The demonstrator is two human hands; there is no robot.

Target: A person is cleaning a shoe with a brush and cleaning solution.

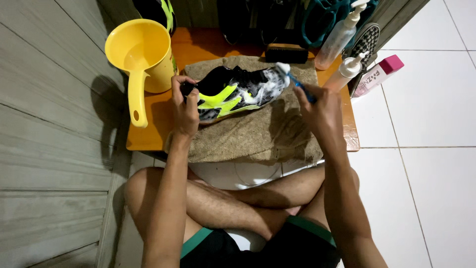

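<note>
A black and neon-yellow sports shoe (pixel 233 92) lies on its side on a brown towel (pixel 258 131), its toe end covered in white foam. My left hand (pixel 184 106) grips the shoe at its heel. My right hand (pixel 320 106) holds a blue-handled small brush (pixel 292 77), whose foamy white head touches the shoe's toe. The towel is spread over a low orange wooden table (pixel 148 134). I sit cross-legged on the floor in front of it.
A yellow plastic water dipper (pixel 141 52) stands at the table's left. A dark scrub brush (pixel 286 52), two clear pump bottles (pixel 339 37) (pixel 344 73), a pink-capped box (pixel 379 74) and another shoe's sole (pixel 364 42) sit at the back right. White floor tiles lie right, grey panels left.
</note>
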